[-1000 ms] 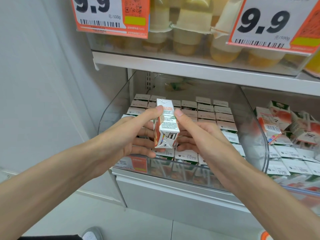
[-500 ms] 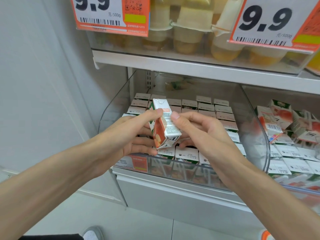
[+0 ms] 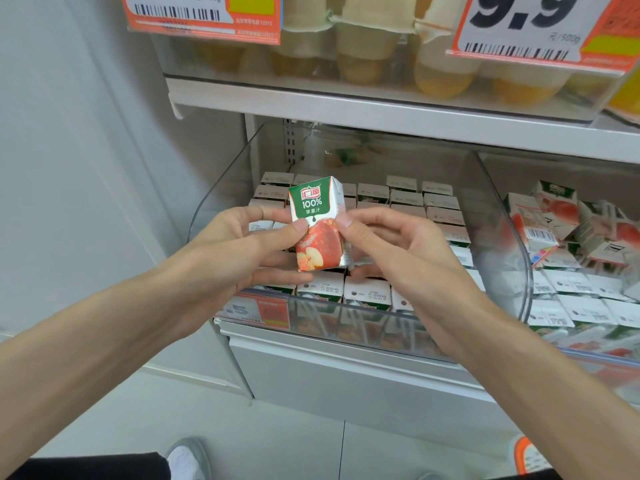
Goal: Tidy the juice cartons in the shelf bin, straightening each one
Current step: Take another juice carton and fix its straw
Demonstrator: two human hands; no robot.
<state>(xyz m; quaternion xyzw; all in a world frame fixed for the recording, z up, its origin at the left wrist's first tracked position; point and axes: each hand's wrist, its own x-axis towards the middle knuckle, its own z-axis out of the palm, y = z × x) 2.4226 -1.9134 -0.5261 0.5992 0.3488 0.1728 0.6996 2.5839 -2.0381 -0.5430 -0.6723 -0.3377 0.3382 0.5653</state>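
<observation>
Both hands, left hand [image 3: 239,251] and right hand [image 3: 398,251], pinch one juice carton [image 3: 318,225] upright above the clear bin [image 3: 346,323], fingers clamped on its sides.

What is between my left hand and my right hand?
A juice carton, label facing you, pinched by the left hand and the right hand above the packed cartons in the bin. The head view shows it.

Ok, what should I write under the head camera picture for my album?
Left hand and right hand pinch an apple juice carton above the clear shelf bin.
</observation>
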